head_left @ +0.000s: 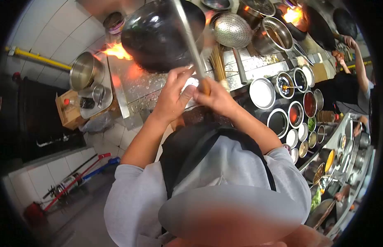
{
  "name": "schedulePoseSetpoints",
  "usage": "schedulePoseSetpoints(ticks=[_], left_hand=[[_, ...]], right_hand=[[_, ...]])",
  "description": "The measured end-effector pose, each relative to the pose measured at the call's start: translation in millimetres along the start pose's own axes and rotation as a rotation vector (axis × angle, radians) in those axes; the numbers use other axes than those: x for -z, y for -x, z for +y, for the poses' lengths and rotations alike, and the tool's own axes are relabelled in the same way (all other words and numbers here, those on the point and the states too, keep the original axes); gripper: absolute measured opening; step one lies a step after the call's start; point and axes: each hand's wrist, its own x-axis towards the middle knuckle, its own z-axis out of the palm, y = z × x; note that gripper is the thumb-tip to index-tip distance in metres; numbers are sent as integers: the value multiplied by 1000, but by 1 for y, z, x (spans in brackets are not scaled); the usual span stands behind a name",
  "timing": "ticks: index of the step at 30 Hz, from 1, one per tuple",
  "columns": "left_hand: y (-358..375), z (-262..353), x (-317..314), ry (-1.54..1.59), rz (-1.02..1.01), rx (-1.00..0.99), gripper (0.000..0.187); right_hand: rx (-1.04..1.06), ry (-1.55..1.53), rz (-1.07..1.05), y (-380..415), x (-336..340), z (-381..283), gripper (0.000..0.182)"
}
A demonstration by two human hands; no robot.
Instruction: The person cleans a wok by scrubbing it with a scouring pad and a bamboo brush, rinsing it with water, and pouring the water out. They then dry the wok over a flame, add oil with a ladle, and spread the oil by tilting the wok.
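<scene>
A large black wok (160,35) is tilted over the stove at the top of the view, with flame (117,51) at its left side. My left hand (171,96) is closed at the wok's near edge, with a pale patch showing between thumb and fingers; its grip is partly hidden. Close beside it, my right hand (218,98) is wrapped round the wooden end of a long metal-handled cooking tool (187,31). That shaft runs up across the wok and leaves the frame, so its head is hidden.
To the right lie a perforated strainer (231,29), a bamboo brush (218,61) and a steel pot (278,35). Several seasoning tubs (262,94) stand beyond my right arm. Another person's arm (359,61) is at far right, near a second flame (293,15). A metal pot (86,72) stands left.
</scene>
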Motion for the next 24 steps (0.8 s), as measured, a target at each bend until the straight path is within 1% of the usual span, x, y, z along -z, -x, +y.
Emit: schedulePoseSetpoints(ticks=[1,2,3,4,5,7,8,10,11,13,14,15,17,18,19,20,21,22,23,24], left_hand=[[-3,7,5,69,-7,34,47],[3,4,13,57,10,46,47],[17,-1,22,57,-102,109,46],[30,-4,24,63,-222,169,45],[44,-5,19,69,-231,179,45],[71,-5,6,545,-488,656,43],[75,-7,1,546,-496,654,43],[83,-5,-11,686,-601,471,45],[87,-5,-10,688,-609,469,45],[87,-6,-1,543,-666,504,48],[74,-2,7,324,-781,627,45],[55,0,12,83,-898,691,43],[57,-38,-6,184,-608,463,42],[37,-15,-26,520,-463,421,46],[25,9,-40,855,-320,423,51],[19,-2,-38,648,-363,388,50],[10,-19,-28,443,-374,344,49],[10,-31,-22,395,-293,272,42],[7,-27,-22,464,-179,251,38],[4,-23,-23,527,-66,220,34]], right_hand=[[-170,-155,64,-7,-2,2,45],[-75,-36,258,-4,-9,6,29],[-135,-59,317,3,-5,3,26],[-180,-47,321,8,5,11,27],[-226,-37,337,14,15,20,28],[-224,-24,367,25,19,26,26],[-197,-17,401,30,17,30,25],[-134,41,438,37,18,35,26],[-137,41,447,37,19,38,26],[101,136,523,33,22,41,29],[38,283,527,30,25,33,30],[61,339,523,26,27,29,30],[218,353,511,10,28,14,33],[394,255,554,-6,23,14,32],[444,237,461,-9,21,-6,30],[313,319,454,-21,11,-11,33],[618,383,451,-32,3,-9,36],[624,430,364,-34,-5,-16,39],[631,473,267,-31,-12,-22,41],[678,443,321,-23,-22,-18,42]])
